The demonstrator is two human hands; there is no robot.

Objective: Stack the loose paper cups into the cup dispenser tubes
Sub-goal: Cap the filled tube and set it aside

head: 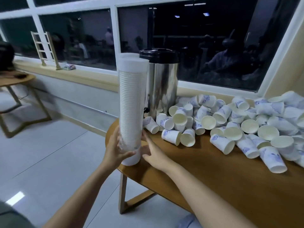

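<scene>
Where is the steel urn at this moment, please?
In the head view, the urn stands at the table's far left end by the window, just behind the tube the left hand grips, with cups piled to its right.

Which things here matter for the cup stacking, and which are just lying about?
Job: clear plastic dispenser tube packed with white cups, gripped by the left hand; right hand beside its base; loose blue-patterned paper cups.
Lying about: steel urn with black lid; pale wooden rack; round side table.
</scene>
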